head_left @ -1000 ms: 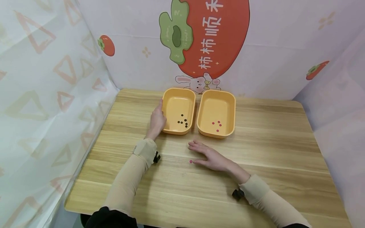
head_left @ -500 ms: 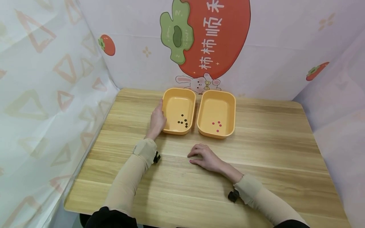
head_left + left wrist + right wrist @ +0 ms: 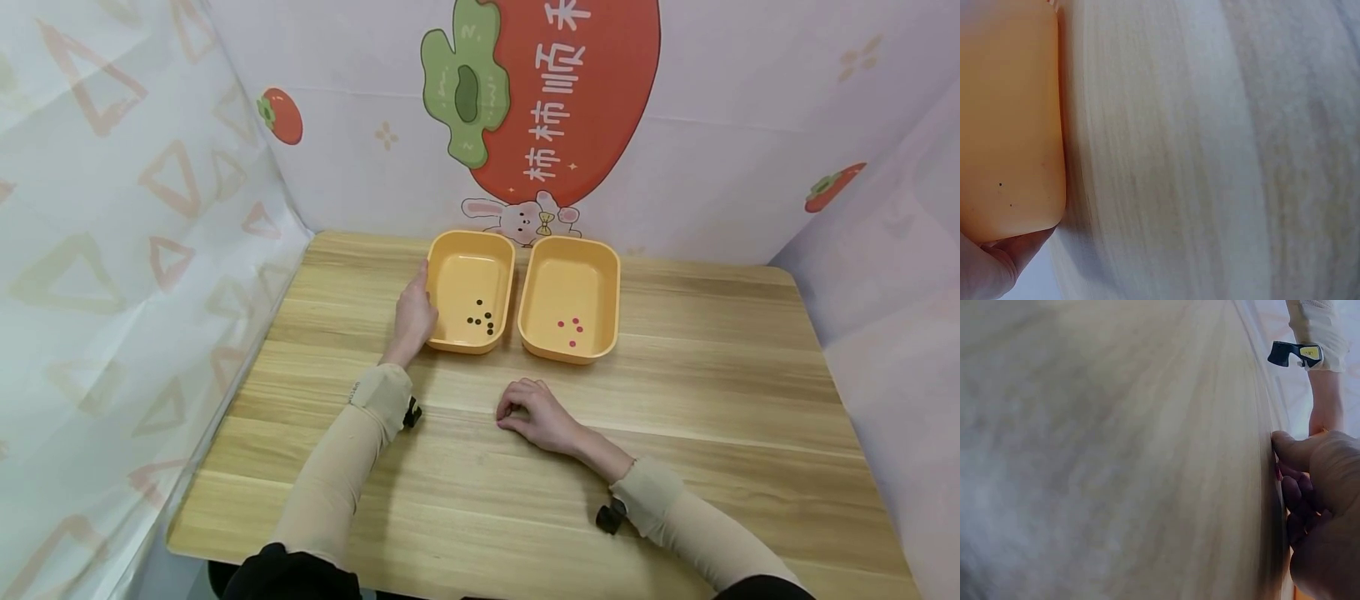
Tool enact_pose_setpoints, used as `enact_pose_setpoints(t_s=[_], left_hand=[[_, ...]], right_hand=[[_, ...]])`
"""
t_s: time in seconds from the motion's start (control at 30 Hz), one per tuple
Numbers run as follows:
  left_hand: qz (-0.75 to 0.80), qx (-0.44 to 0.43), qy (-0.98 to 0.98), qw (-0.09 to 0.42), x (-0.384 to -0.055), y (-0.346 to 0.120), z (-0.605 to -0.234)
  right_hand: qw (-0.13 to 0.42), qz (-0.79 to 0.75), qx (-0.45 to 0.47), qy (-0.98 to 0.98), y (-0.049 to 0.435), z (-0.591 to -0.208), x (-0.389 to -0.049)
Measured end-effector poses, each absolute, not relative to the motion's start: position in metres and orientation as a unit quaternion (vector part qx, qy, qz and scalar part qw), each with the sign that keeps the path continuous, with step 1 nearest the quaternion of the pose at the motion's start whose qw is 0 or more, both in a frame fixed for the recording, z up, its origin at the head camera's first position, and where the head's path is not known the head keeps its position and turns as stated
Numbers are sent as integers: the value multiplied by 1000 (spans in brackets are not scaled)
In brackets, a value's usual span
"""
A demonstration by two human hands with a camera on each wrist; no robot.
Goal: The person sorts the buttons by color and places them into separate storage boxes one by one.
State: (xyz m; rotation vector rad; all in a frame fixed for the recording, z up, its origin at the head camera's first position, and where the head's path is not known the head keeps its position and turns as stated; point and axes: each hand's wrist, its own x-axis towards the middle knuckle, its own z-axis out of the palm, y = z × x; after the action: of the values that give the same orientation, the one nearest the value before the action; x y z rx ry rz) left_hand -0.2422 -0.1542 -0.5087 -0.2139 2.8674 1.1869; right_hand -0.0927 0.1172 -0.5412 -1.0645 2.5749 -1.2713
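Two yellow-orange plastic boxes stand side by side at the table's far side. In the left box [image 3: 468, 275] lie several small dark beads [image 3: 478, 321]; several pink beads [image 3: 575, 321] lie in the right box [image 3: 570, 283]. My left hand [image 3: 412, 321] holds the left box at its left wall, its thumb at the rim. In front of the boxes, my right hand [image 3: 540, 417] is down at the tabletop, thumb and forefinger pinching a small pink bead [image 3: 1278, 471]. That bead is hidden in the head view, but a bit of it shows in the right wrist view.
The wooden table [image 3: 675, 375] reaches back to a printed cloth backdrop [image 3: 712, 125]. Another cloth [image 3: 135, 250] hangs along the left side. A dark wrist camera [image 3: 611, 517] juts out beneath the right sleeve.
My right hand's fingers have closed from spread to pinched over the pink bead that lay on the table. The left hand and both boxes have kept their places.
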Motion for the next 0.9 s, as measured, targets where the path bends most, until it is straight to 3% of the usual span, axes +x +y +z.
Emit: enact_pose_setpoints(t_s=[0.17, 0.47, 0.9], left_hand=[[388, -69, 919, 18, -243, -156, -512], [359, -70, 931, 19, -256, -161, -532], [363, -71, 929, 21, -260, -163, -536]], right_hand=[[51, -462, -320, 825, 119, -544, -94], [166, -565, -219, 778, 126, -535, -100], [128, -571, -198, 786, 144, -525, -98]])
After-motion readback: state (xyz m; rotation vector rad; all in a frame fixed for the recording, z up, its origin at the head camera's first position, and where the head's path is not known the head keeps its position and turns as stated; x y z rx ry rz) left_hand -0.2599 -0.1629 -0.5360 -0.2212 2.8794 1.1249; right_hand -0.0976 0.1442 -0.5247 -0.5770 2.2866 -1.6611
